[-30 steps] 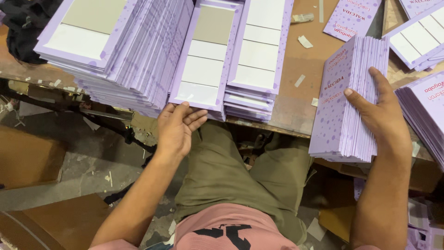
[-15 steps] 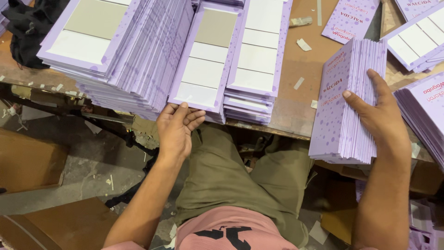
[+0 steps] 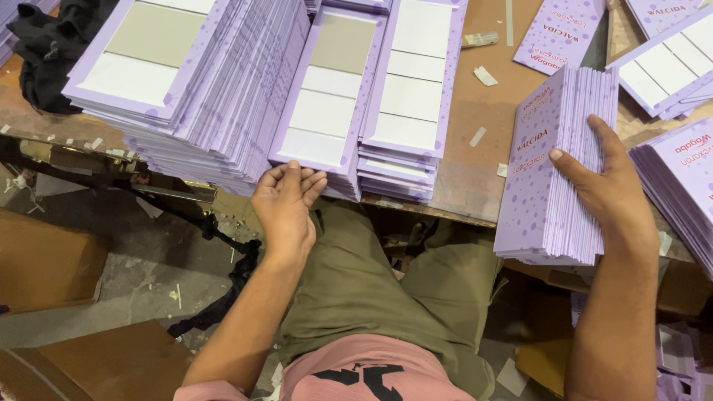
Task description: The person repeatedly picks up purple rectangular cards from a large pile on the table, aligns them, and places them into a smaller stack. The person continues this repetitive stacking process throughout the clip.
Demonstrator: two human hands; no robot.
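Fingertips of the left hand (image 3: 286,204) are curled under the near edge of a stack of flat lilac printed cards (image 3: 327,96) on the worn brown tabletop (image 3: 475,178); a thick upright bundle of lilac card sheets (image 3: 553,167) at the table's edge is gripped by the right hand (image 3: 605,186), fingers spread over it.

A print-finishing workshop: tall stacks of lilac printed card sheets (image 3: 223,96) crowd a scuffed, scrap-littered brown workbench (image 3: 475,148).

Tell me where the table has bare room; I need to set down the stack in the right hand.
One bare brown patch of table lies between the middle stacks and the upright stack under the right hand, with only paper scraps on it. The left side is crowded: fanned stacks overhang the near edge where the left hand touches. The far right is also covered.
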